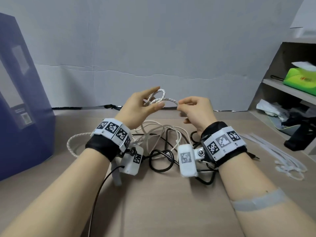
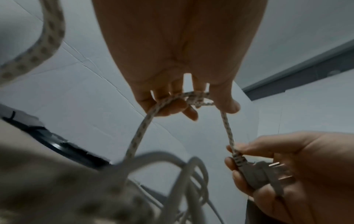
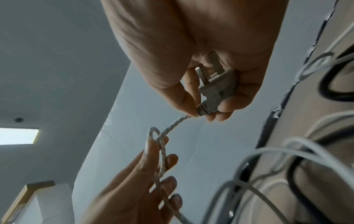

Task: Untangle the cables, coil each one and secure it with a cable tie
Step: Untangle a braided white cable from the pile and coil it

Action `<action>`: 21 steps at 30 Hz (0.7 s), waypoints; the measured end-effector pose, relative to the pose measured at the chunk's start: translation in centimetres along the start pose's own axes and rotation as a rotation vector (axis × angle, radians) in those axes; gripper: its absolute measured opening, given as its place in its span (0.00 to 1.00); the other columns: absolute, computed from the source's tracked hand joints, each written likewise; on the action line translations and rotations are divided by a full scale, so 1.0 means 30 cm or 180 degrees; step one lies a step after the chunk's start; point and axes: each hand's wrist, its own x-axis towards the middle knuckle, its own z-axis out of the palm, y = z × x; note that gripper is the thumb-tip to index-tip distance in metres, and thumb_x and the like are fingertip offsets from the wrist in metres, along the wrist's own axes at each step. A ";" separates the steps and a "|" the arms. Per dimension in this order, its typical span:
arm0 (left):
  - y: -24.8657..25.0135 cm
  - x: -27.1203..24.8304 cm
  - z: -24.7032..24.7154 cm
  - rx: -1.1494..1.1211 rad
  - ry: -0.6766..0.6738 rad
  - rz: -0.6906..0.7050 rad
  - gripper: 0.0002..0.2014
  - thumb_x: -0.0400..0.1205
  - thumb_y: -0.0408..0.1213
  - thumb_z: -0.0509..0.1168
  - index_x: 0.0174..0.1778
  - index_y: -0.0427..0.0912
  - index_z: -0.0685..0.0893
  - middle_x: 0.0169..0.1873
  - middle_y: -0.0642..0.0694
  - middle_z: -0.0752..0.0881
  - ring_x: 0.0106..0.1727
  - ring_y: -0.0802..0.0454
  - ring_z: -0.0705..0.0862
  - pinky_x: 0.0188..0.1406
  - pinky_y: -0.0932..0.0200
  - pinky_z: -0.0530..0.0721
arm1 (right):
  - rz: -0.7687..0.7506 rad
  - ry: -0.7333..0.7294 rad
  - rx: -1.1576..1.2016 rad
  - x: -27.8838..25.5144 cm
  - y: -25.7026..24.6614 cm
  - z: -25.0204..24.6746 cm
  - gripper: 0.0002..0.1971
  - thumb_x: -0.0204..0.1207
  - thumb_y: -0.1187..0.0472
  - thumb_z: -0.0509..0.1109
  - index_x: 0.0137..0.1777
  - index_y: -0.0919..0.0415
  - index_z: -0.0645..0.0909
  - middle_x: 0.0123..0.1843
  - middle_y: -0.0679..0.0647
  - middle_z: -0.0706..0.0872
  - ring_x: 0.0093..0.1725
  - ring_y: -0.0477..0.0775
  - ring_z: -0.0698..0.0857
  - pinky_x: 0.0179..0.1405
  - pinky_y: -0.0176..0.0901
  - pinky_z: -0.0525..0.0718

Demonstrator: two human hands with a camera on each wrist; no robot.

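A white braided cable (image 1: 168, 99) is held up above the table between both hands. My left hand (image 1: 143, 106) has small loops of it wound over its fingers (image 2: 172, 106), with thumb and fingers curled round them. My right hand (image 1: 195, 108) grips the cable's grey plug (image 2: 256, 174) (image 3: 216, 89) and pinches the cord just beyond it. The rest of the braided cable (image 1: 71, 146) trails left behind my left wrist. Under the hands lies a tangle of white cables (image 1: 162, 132) and black cables (image 1: 162, 159).
A bundle of white cable ties (image 1: 280, 154) lies on the brown table at right. A blue box (image 1: 22, 100) stands at left. Shelves (image 1: 287, 88) at right hold a green tissue pack (image 1: 301, 79) and clutter. A grey wall (image 1: 153, 48) backs the table.
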 end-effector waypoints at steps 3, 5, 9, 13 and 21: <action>0.003 0.000 -0.022 -0.0263 -0.0137 0.0107 0.25 0.84 0.43 0.70 0.78 0.51 0.75 0.54 0.52 0.88 0.46 0.64 0.87 0.59 0.63 0.82 | -0.0296 0.0107 -0.0310 0.037 -0.015 -0.014 0.08 0.72 0.67 0.75 0.38 0.52 0.88 0.37 0.52 0.89 0.37 0.52 0.87 0.30 0.43 0.83; 0.006 0.004 -0.038 -0.0406 -0.0102 0.0117 0.21 0.84 0.43 0.71 0.71 0.50 0.74 0.57 0.49 0.89 0.42 0.62 0.86 0.55 0.61 0.84 | -0.0527 0.0177 -0.0535 0.059 -0.021 -0.031 0.07 0.71 0.65 0.76 0.37 0.51 0.89 0.34 0.49 0.89 0.35 0.51 0.86 0.37 0.48 0.87; 0.008 0.004 -0.041 0.0053 -0.0042 0.0174 0.12 0.81 0.43 0.74 0.57 0.52 0.79 0.52 0.52 0.89 0.42 0.54 0.83 0.53 0.55 0.85 | -0.0879 -0.0047 -0.0806 0.054 -0.041 -0.046 0.04 0.69 0.61 0.77 0.38 0.50 0.91 0.28 0.43 0.87 0.34 0.49 0.84 0.44 0.50 0.88; 0.037 -0.005 -0.014 0.0283 -0.0297 0.0189 0.19 0.83 0.33 0.70 0.69 0.50 0.81 0.61 0.51 0.88 0.46 0.65 0.86 0.49 0.67 0.86 | -0.1056 -0.0268 -0.0848 0.023 -0.075 -0.023 0.07 0.71 0.63 0.79 0.36 0.50 0.91 0.23 0.38 0.84 0.29 0.44 0.82 0.38 0.40 0.80; 0.069 -0.006 -0.068 0.0554 -0.0052 0.0316 0.13 0.77 0.43 0.78 0.54 0.51 0.84 0.51 0.54 0.86 0.52 0.55 0.85 0.56 0.51 0.86 | -0.0899 -0.0216 -0.0536 0.010 -0.070 0.009 0.09 0.72 0.67 0.78 0.36 0.52 0.86 0.38 0.53 0.90 0.26 0.51 0.85 0.31 0.43 0.84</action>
